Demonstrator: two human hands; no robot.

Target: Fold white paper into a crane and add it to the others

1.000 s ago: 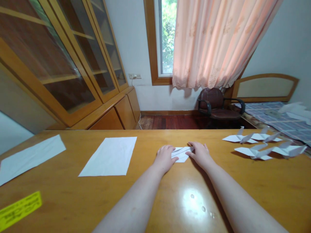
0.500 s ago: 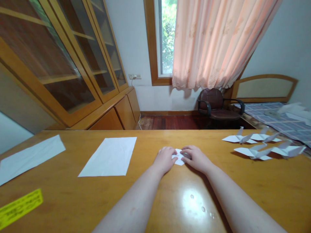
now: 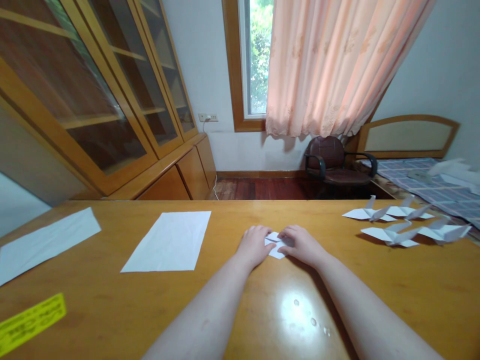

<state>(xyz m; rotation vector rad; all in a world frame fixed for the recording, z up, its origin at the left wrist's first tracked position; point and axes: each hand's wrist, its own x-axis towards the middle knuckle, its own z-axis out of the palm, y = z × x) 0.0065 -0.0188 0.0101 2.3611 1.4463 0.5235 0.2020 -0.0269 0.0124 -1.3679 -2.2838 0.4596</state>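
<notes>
Between my hands, on the table, is a small folded piece of white paper (image 3: 276, 249) with a dark gap or crease across its upper part. My left hand (image 3: 255, 245) grips its left side, thumb on the near part and fingers curled at the far edge. On the opposite side my right hand (image 3: 298, 244) pinches the paper in the same way. Both hands are closed, and the fingers hide the paper's left and right edges. Off to the right stand several folded paper cranes (image 3: 390, 235) with raised wings or necks.
The wooden table (image 3: 240, 300) carries a white paper sheet (image 3: 170, 242) at left and another sheet (image 3: 48, 245) beyond it. A yellow label (image 3: 33, 322) lies at the near left. Behind are a glass-door cabinet (image 3: 161, 157), an armchair (image 3: 333, 160) and a bed (image 3: 427, 185).
The paper's near edge sits slightly closer to me, and the dark gap across its upper part shows wider. Both hands stay nearly in place.
</notes>
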